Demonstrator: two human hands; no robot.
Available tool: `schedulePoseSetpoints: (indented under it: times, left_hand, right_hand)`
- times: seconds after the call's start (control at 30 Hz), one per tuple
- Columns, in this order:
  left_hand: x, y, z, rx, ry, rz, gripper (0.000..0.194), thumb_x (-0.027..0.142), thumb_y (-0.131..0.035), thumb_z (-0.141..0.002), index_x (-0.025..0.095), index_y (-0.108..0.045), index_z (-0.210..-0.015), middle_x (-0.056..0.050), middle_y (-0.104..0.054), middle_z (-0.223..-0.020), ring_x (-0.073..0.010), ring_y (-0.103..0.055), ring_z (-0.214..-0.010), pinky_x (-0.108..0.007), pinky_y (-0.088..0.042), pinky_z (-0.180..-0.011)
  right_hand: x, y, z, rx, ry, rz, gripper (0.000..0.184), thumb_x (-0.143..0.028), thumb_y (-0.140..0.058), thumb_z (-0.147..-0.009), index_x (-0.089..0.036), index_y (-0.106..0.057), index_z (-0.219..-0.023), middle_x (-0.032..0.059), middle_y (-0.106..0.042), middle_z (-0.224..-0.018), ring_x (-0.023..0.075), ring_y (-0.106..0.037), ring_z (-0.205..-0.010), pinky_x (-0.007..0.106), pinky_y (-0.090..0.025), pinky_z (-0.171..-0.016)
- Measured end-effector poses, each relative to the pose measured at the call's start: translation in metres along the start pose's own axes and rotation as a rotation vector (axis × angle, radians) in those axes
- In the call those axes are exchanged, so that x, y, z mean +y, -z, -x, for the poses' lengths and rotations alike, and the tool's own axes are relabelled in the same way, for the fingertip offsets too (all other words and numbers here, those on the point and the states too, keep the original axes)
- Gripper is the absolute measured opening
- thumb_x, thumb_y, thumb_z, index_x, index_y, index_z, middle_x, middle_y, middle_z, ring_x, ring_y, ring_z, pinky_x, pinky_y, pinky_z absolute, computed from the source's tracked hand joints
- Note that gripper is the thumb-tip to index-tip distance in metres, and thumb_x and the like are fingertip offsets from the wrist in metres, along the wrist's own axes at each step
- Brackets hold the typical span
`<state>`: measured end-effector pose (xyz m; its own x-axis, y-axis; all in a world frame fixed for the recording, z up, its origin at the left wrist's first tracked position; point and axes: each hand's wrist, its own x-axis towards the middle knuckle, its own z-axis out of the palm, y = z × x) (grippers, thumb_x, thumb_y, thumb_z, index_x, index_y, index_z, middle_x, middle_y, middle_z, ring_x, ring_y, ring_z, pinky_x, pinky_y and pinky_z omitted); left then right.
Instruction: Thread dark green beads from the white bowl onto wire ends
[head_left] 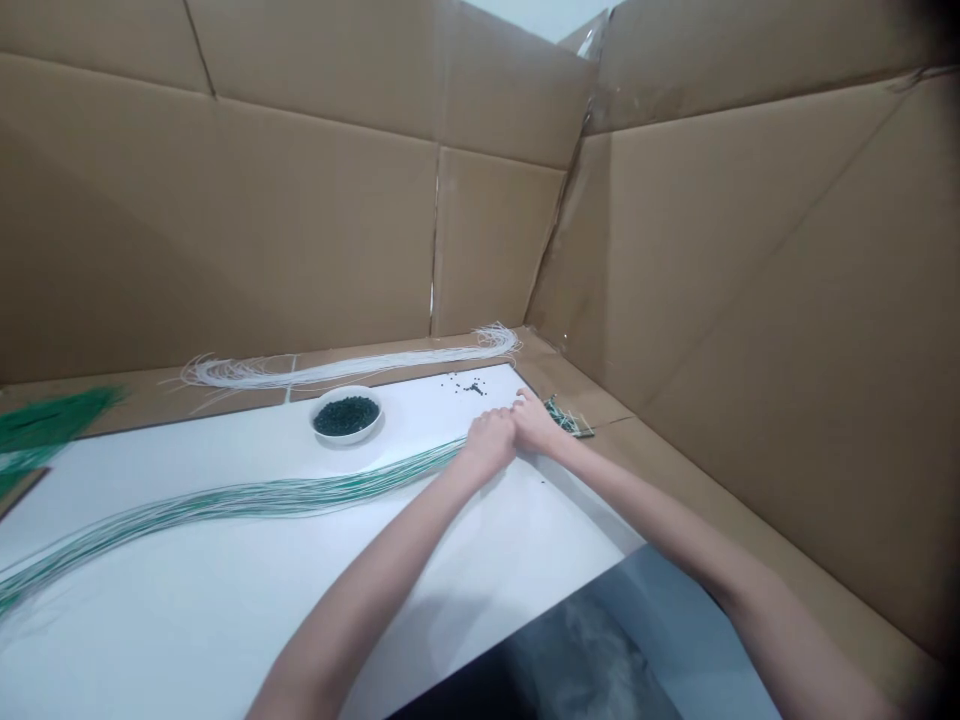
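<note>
A long bundle of thin green and white strands point(285, 495) runs across the white board from the left edge. Its right end goes into my left hand point(491, 440), whose fingers are closed around it. Pressed against that hand is my right hand point(534, 422), fingers bent and closed; what they pinch is hidden. Behind the bundle stands a white bowl point(316, 434) filled with small dark green beads point(345, 415). Several loose dark beads point(474, 388) lie on the board just beyond my hands.
White strands point(360, 368) lie bundled along the back cardboard. Green mesh-like material point(56, 420) is at the far left. Short green and white pieces point(566, 418) sit right of my hands. Cardboard walls point(300, 220) enclose the white board point(187, 610) at the back and right.
</note>
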<state>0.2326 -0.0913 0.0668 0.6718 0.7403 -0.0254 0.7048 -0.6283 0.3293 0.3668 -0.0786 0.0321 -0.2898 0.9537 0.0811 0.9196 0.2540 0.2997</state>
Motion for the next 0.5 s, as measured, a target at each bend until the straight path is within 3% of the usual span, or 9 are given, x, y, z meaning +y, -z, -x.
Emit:
schedulePoseSetpoints:
  times: [0.07, 0.17, 0.23, 0.3, 0.33, 0.4, 0.43, 0.5]
  left_hand:
    - [0.016, -0.008, -0.017, 0.002, 0.084, 0.036, 0.038, 0.013, -0.045, -0.075, 0.007, -0.036, -0.111, -0.020, -0.047, -0.110, -0.0244, -0.053, -0.099, -0.032, -0.043, -0.078]
    - [0.025, -0.012, -0.035, -0.016, 0.132, 0.086, 0.037, 0.013, -0.040, -0.078, 0.010, -0.032, -0.113, -0.019, -0.048, -0.111, -0.0228, -0.053, -0.100, -0.029, -0.043, -0.076]
    - [0.025, -0.012, -0.042, -0.058, 0.133, 0.109, 0.044, 0.019, -0.049, -0.074, 0.013, -0.031, -0.115, -0.016, -0.051, -0.109, -0.0223, -0.053, -0.102, -0.028, -0.043, -0.077]
    - [0.024, -0.010, -0.048, -0.118, 0.152, 0.120, 0.061, 0.026, -0.062, -0.064, 0.014, -0.031, -0.116, -0.015, -0.054, -0.107, -0.0237, -0.054, -0.100, -0.028, -0.044, -0.076]
    - [0.025, -0.009, -0.051, -0.148, 0.172, 0.120, 0.069, 0.028, -0.066, -0.059, 0.014, -0.032, -0.116, -0.015, -0.055, -0.107, -0.0250, -0.054, -0.099, -0.028, -0.045, -0.075]
    - [0.025, -0.009, -0.058, -0.199, 0.215, 0.116, 0.071, 0.026, -0.070, -0.052, 0.011, -0.038, -0.113, -0.018, -0.056, -0.105, -0.0273, -0.055, -0.097, -0.029, -0.045, -0.072]
    - [0.026, -0.010, -0.061, -0.220, 0.225, 0.114, 0.065, 0.023, -0.070, -0.051, 0.011, -0.043, -0.109, -0.019, -0.057, -0.104, -0.0282, -0.056, -0.096, -0.030, -0.046, -0.072]
    - [0.026, -0.014, -0.069, -0.260, 0.201, 0.126, 0.049, 0.017, -0.068, -0.050, 0.011, -0.054, -0.096, -0.018, -0.061, -0.097, -0.0294, -0.057, -0.094, -0.030, -0.046, -0.071]
  right_hand:
    - [-0.001, -0.002, 0.001, -0.005, -0.035, -0.041, 0.021, -0.011, -0.044, -0.072, -0.011, -0.064, -0.080, 0.0148, -0.064, -0.078, 0.0228, -0.057, -0.078, 0.041, -0.021, -0.092]
    - [0.006, -0.005, 0.011, 0.007, -0.085, -0.120, 0.026, -0.011, -0.044, -0.074, -0.011, -0.061, -0.093, 0.0183, -0.061, -0.095, 0.0260, -0.052, -0.097, 0.044, -0.021, -0.094]
    - [0.016, -0.002, 0.025, 0.025, -0.087, -0.181, 0.034, -0.015, -0.050, -0.073, -0.012, -0.056, -0.106, 0.0171, -0.053, -0.113, 0.0267, -0.041, -0.113, 0.045, -0.019, -0.098]
    - [0.030, 0.006, 0.044, 0.050, -0.075, -0.327, 0.054, -0.023, -0.060, -0.066, -0.016, -0.047, -0.119, 0.0111, -0.042, -0.128, 0.0259, -0.032, -0.121, 0.045, -0.020, -0.100]
    - [0.039, 0.011, 0.054, 0.083, -0.069, -0.609, 0.062, -0.024, -0.064, -0.062, -0.018, -0.045, -0.121, 0.0090, -0.041, -0.129, 0.0252, -0.032, -0.122, 0.043, -0.022, -0.100]
    - [0.059, 0.017, 0.072, 0.167, -0.133, -1.131, 0.059, -0.028, -0.066, -0.062, -0.023, -0.048, -0.118, 0.0054, -0.045, -0.127, 0.0237, -0.035, -0.120, 0.038, -0.027, -0.099]
    - [0.071, 0.017, 0.079, 0.232, -0.221, -1.302, 0.054, -0.028, -0.066, -0.062, -0.023, -0.052, -0.114, 0.0045, -0.047, -0.125, 0.0231, -0.036, -0.120, 0.036, -0.029, -0.099]
    - [0.093, 0.009, 0.088, 0.495, -0.523, -1.500, 0.039, -0.030, -0.065, -0.064, -0.021, -0.060, -0.102, 0.0042, -0.055, -0.116, 0.0210, -0.043, -0.114, 0.033, -0.033, -0.097]
